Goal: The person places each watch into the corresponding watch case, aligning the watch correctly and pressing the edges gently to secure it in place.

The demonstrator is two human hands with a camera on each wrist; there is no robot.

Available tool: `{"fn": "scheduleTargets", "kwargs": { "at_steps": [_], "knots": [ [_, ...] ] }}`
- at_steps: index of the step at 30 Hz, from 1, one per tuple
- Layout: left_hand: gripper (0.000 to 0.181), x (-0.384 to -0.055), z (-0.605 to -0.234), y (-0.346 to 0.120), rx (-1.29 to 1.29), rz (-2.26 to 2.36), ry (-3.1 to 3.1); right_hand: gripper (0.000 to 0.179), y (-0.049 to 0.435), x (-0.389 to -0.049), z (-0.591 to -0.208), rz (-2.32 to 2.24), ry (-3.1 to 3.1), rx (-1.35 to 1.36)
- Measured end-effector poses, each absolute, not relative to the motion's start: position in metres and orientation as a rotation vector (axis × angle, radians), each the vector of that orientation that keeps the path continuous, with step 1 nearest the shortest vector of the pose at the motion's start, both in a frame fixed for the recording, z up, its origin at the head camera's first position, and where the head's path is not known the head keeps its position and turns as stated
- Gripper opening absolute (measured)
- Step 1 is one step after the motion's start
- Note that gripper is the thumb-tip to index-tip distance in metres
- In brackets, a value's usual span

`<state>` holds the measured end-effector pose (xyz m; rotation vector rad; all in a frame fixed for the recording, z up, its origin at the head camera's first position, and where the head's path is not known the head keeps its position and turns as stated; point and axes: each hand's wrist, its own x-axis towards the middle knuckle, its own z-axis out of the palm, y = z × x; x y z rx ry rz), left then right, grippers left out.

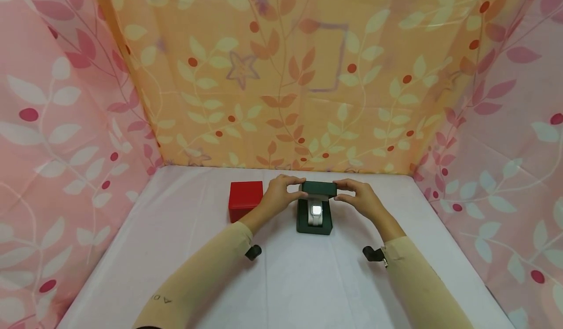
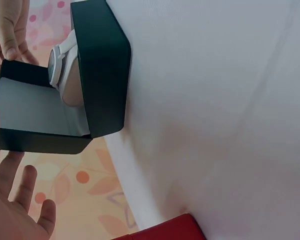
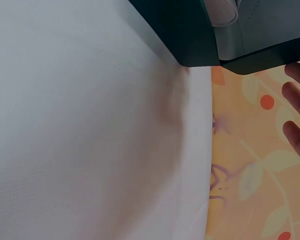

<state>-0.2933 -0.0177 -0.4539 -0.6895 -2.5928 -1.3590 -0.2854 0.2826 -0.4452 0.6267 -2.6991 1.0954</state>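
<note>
A dark green watch box stands on the table with its hinged lid raised. Inside it, a wristwatch with a pale strap and square face sits round a cushion. My left hand pinches the lid's left side between thumb and fingers; its other fingers are spread in the left wrist view. On the opposite side my right hand holds the lid the same way. Only some fingertips of that hand show in the right wrist view, beside the lid's edge.
A closed red box stands left of the watch box, partly behind my left forearm. White cloth covers the table. Floral curtains enclose it at the back and both sides.
</note>
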Motion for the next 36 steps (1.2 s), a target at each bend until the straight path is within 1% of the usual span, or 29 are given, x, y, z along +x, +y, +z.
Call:
{"fn": "scheduleTargets", "kwargs": {
  "at_steps": [5,11,17,20,25,28,33,36],
  "knots": [
    [0.051,-0.29,-0.457,-0.016,-0.64,-1.444,-2.586,0.049,0.282,-0.283,-0.448,1.118,-2.698,0.596],
    [0.042,-0.286,-0.458,-0.014,-0.596,-1.509,-2.556,0.054,0.281,-0.279,-0.45,1.135,-2.738,0.542],
    [0.04,-0.286,-0.455,-0.012,-0.569,-1.513,-2.557,0.055,0.278,-0.274,-0.449,1.212,-2.747,0.486],
    [0.042,-0.285,-0.452,-0.012,-0.554,-1.518,-2.576,0.055,0.276,-0.272,-0.45,1.268,-2.733,0.465],
    [0.051,-0.281,-0.448,-0.012,-0.478,-1.558,-2.642,0.056,0.273,-0.27,-0.452,1.339,-2.695,0.445],
    [0.053,-0.28,-0.447,-0.012,-0.438,-1.577,-2.67,0.059,0.27,-0.269,-0.453,1.393,-2.694,0.406],
    [0.052,-0.277,-0.447,-0.01,-0.406,-1.615,-2.658,0.064,0.266,-0.264,-0.452,1.491,-2.675,0.299],
    [0.047,-0.273,-0.451,-0.009,-0.362,-1.642,-2.653,0.056,0.261,-0.261,-0.454,1.547,-2.642,0.224]
  ]
}}
